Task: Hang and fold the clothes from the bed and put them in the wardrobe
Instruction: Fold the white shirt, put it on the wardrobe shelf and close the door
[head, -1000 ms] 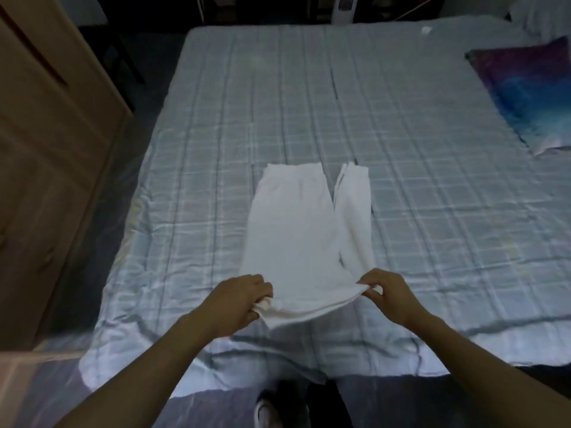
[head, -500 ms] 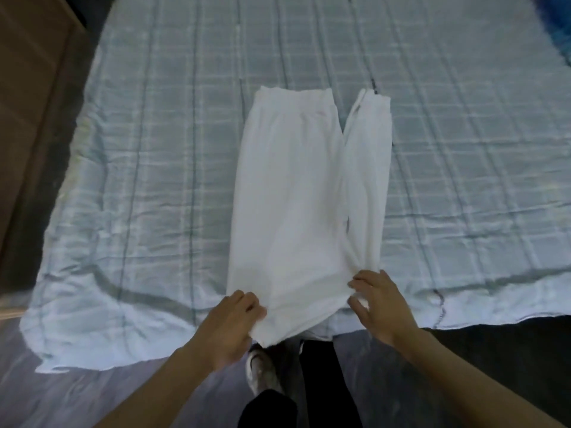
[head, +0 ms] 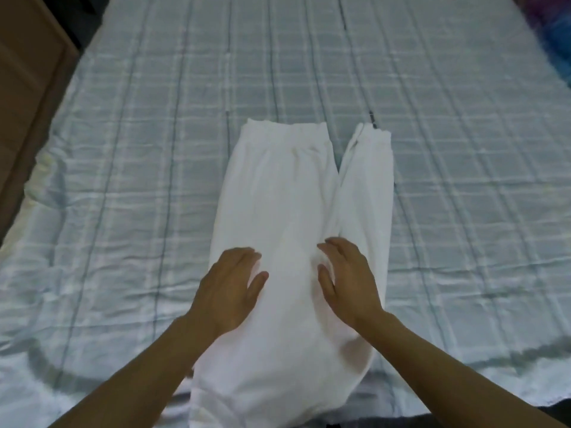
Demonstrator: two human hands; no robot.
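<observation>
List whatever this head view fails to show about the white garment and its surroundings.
- White garment: its near end is cut off by the bottom edge of the head view.
- Cloth beneath the left hand and right hand: covered by the palms.
- Pillow: blurred and cropped by the right edge.
- Wardrobe: only a corner shows at the left edge; its inside is unseen.

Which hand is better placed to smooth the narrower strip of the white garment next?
The right hand: it rests beside that strip, fingertips at the split. The left hand lies on the wide panel, farther off.
</observation>
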